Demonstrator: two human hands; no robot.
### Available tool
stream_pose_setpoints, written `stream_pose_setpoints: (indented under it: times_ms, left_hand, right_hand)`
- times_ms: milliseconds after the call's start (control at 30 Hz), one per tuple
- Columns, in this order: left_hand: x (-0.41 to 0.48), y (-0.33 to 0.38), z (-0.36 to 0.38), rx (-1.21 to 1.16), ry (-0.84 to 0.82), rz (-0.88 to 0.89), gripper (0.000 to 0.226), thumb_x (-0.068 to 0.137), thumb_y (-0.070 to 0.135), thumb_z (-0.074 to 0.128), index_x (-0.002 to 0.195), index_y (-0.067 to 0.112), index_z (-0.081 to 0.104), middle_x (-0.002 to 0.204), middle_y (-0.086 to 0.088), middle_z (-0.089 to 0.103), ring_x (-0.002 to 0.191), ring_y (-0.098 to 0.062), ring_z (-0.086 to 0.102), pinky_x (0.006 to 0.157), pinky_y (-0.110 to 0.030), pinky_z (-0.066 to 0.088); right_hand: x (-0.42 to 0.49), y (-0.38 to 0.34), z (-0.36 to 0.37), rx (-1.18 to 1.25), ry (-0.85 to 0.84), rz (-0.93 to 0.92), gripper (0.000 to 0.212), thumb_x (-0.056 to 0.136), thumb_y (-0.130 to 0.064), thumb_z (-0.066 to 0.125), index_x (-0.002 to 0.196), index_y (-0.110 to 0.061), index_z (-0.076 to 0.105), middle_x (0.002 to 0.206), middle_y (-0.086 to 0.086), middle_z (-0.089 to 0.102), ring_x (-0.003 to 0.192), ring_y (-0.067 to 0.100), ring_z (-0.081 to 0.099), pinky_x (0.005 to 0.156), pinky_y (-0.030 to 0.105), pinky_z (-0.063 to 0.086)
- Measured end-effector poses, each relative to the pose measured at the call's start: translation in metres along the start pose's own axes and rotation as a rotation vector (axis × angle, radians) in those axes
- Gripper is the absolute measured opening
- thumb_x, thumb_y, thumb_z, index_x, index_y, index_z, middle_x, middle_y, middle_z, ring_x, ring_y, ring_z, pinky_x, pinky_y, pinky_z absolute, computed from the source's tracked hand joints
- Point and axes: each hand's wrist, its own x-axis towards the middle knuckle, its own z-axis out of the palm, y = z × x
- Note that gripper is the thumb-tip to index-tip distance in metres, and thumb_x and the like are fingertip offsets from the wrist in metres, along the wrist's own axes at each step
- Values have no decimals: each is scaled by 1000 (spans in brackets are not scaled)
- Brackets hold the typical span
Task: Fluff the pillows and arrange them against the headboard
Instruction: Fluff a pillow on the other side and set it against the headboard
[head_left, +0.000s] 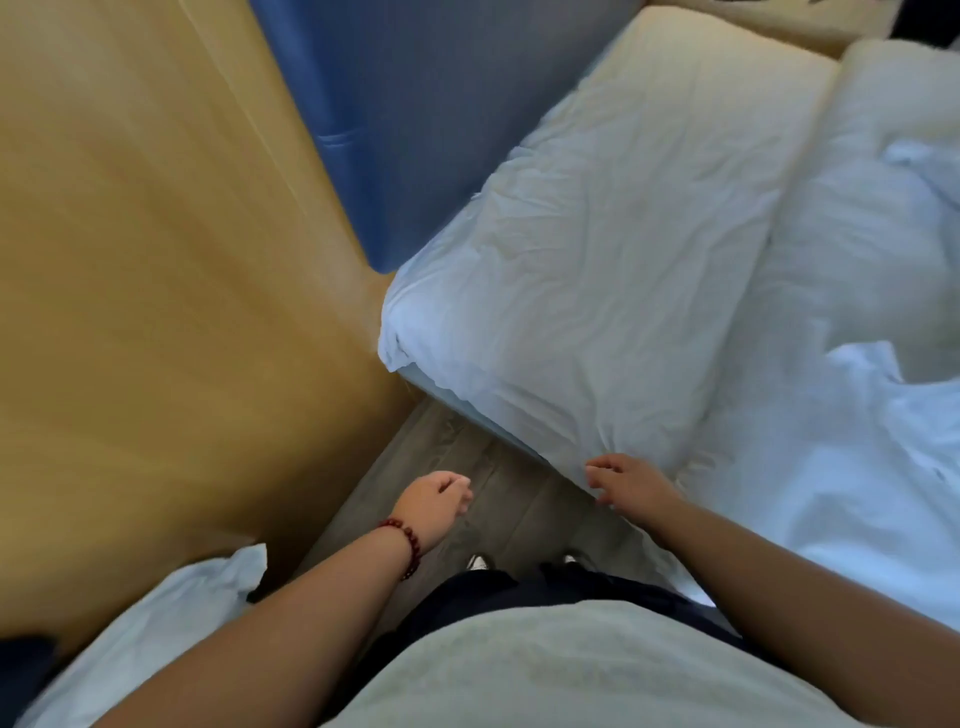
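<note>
White, creased rectangular pillow lies flat on the bed, one end beside the blue padded headboard. Right hand, fingers relaxed and empty, sits at its near corner; left hand hangs loosely curled, empty.

Soft, even indoor light with no glare. The pillow reads cool blue-white, turning warm cream toward 1 o'clock. The floor at 6 o'clock lies in shadow. Motion blur smears the wooden panel at 9 o'clock and the duvet at 3 o'clock; wide-angle bending shows at the edges.
</note>
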Motion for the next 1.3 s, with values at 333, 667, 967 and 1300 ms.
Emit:
stream_pose_setpoints:
  times_ms: [333,667,967,1300]
  left_hand:
    - [39,0,38,174,-321,-87,21,99,21,50,84,15,61,92,-4,67,76,-19,64,81,-37,53]
    - [54,81,117,358,-447,-65,23,102,21,44,84,14,55,92,-4,61,71,-15,57,55,-22,40]
    - [42,150,241,244,-430,-111,19,102,23,45,89,17,58,99,-5,63,89,-20,59,73,-29,43]
    - [13,203,322,281,-338,86,19,99,21,50,95,11,65,93,-4,70,76,-14,63,63,-22,45]
  right_hand:
    - [-47,84,-11,195,135,287,13,97,-22,56,88,-18,65,88,5,64,74,17,57,56,22,39]
    - [-64,150,-73,379,269,375,15,95,-25,56,101,-16,67,96,5,68,81,19,63,60,24,46]
    - [-63,219,-180,326,212,353,22,98,-29,56,112,-14,64,104,5,66,94,25,65,72,27,49]
    - [-56,268,-249,423,261,264,13,95,-29,58,102,-23,67,102,7,69,91,24,66,82,36,53]
